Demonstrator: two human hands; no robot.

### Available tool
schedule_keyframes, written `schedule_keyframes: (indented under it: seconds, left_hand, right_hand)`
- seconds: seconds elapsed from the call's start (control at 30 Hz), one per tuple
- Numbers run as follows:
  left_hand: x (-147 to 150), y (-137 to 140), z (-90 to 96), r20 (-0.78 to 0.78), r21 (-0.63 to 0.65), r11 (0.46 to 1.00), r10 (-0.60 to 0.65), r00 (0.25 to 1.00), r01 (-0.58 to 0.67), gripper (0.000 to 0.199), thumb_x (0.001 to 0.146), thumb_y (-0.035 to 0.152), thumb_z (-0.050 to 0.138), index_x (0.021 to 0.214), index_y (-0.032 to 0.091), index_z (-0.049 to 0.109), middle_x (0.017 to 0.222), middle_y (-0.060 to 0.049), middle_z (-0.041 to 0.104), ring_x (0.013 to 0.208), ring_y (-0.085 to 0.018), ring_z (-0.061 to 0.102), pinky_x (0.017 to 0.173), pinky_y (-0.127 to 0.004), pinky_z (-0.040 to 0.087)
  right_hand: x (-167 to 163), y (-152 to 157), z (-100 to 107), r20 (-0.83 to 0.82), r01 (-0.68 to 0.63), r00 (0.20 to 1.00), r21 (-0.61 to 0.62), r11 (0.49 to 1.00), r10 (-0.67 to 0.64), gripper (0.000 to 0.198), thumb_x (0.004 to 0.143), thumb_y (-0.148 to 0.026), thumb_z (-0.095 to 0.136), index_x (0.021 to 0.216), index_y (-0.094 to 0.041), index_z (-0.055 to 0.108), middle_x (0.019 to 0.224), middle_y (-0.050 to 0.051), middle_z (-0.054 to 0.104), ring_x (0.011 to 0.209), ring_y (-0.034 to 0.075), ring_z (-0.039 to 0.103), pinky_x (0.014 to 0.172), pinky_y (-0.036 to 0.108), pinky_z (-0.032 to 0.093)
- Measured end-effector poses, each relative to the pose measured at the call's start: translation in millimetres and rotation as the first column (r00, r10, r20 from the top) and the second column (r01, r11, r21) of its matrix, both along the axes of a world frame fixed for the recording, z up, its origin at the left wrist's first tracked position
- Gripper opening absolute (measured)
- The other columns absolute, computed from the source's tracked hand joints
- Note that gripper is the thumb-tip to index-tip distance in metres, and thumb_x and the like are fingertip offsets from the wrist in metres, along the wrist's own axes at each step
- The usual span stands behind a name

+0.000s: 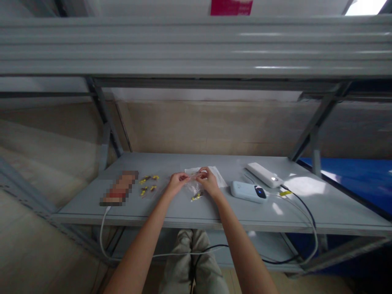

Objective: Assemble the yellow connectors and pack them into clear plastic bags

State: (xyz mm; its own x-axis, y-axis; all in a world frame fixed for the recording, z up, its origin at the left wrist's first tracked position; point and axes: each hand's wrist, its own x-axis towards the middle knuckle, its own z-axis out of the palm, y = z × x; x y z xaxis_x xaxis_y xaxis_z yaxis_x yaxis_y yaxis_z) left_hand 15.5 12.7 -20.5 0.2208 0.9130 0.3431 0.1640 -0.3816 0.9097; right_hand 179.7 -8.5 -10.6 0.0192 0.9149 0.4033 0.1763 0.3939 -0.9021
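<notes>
Between my hands a small clear plastic bag hangs over the grey shelf top, with small yellow-and-dark pieces at its lower end. My left hand pinches the bag's upper left edge. Thumb and fingers of my right hand close on its upper right edge. Behind the right hand lies a white, crumpled plastic sheet or bag. To the left, several similar yellow-and-dark pieces sit on the surface in clear wrapping, too small to name exactly.
A pixelated phone-shaped object with a white cable lies at the left. On the right are a light blue power bank and a white power bank with cables running over the front edge. A metal beam crosses above.
</notes>
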Motion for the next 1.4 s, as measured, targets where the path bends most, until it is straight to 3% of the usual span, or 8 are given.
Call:
schedule_keyframes:
  seconds: [0.37,0.53,0.67,0.77,0.93,1.1,1.3,1.4]
  left_hand:
    - [3,-9,7.6,-0.062,0.018,0.999,-0.035,0.997,0.036,0.022,0.065,0.034,0.064,0.064,0.012,0.063,0.056,-0.001,0.059,0.054,-0.011,0.049,0.052,-0.021,0.037]
    - [-5,-13,19.8,-0.001,0.101,0.980,0.171,0.985,-0.170,0.023,0.068,0.035,0.060,0.070,0.012,0.065,0.064,-0.004,0.063,0.059,-0.013,0.054,0.057,-0.023,0.041]
    - [-46,-21,54.0,0.020,0.316,0.793,0.544,0.839,-0.521,0.027,0.077,0.038,0.052,0.083,0.016,0.066,0.083,-0.007,0.067,0.074,-0.017,0.059,0.069,-0.027,0.045]
    - [-84,-32,75.6,-0.096,0.542,0.650,0.677,0.729,-0.533,0.027,0.080,0.037,0.047,0.089,0.019,0.066,0.091,-0.007,0.067,0.085,-0.020,0.059,0.082,-0.034,0.044]
    - [-133,-52,59.5,-0.538,0.560,0.811,0.513,0.668,-0.171,0.023,0.078,0.034,0.047,0.078,0.024,0.068,0.088,-0.006,0.070,0.087,-0.023,0.061,0.084,-0.036,0.045]
    - [-151,-62,31.0,-0.628,0.526,0.827,0.534,0.566,-0.197,0.027,0.080,0.039,0.045,0.080,0.024,0.068,0.088,-0.006,0.070,0.089,-0.024,0.061,0.084,-0.037,0.045]
    - [-101,-65,44.0,-0.619,0.572,0.806,0.546,0.564,-0.153,0.026,0.084,0.030,0.041,0.085,0.019,0.065,0.090,-0.008,0.067,0.090,-0.022,0.058,0.085,-0.035,0.041]
    - [-63,-63,41.8,-0.652,0.481,0.866,0.457,0.605,-0.137,0.023,0.084,0.030,0.045,0.079,0.019,0.065,0.083,-0.007,0.066,0.084,-0.020,0.058,0.078,-0.030,0.042]
  right_hand:
    - [-1,2,-6,0.074,0.036,0.997,-0.045,0.998,-0.033,0.027,0.060,-0.033,0.063,0.075,-0.021,0.044,0.064,-0.002,0.063,0.057,0.015,0.058,0.055,0.025,0.042]
    - [5,-3,1,0.125,0.122,0.985,0.015,0.992,-0.122,0.027,0.074,-0.038,0.054,0.093,-0.019,0.054,0.074,0.003,0.067,0.068,0.017,0.061,0.064,0.028,0.044]
    - [9,-7,3,0.349,0.200,0.905,0.155,0.968,-0.243,0.023,0.080,-0.032,0.051,0.094,-0.020,0.064,0.096,0.006,0.067,0.091,0.019,0.058,0.083,0.033,0.041]
    - [5,-10,1,0.566,0.040,0.810,0.209,0.977,-0.154,0.023,0.074,-0.028,0.061,0.096,-0.024,0.068,0.109,0.005,0.063,0.104,0.022,0.051,0.091,0.035,0.037]
    - [-2,-14,-2,0.699,-0.017,0.703,0.198,0.980,-0.129,0.019,0.072,-0.027,0.065,0.091,-0.027,0.070,0.111,0.003,0.063,0.110,0.026,0.047,0.090,0.040,0.034]
    - [-2,-16,3,0.697,-0.007,0.706,0.185,0.983,-0.126,0.012,0.076,-0.025,0.061,0.080,-0.027,0.072,0.103,0.003,0.066,0.106,0.022,0.050,0.090,0.037,0.033]
    - [-5,-19,6,0.698,0.017,0.700,0.195,0.981,-0.152,0.012,0.074,-0.030,0.063,0.081,-0.025,0.072,0.103,0.004,0.066,0.105,0.023,0.052,0.090,0.039,0.032]
    - [-5,-20,5,0.709,0.002,0.690,0.199,0.980,-0.146,0.014,0.074,-0.031,0.063,0.084,-0.024,0.071,0.103,0.005,0.067,0.105,0.024,0.052,0.091,0.039,0.032]
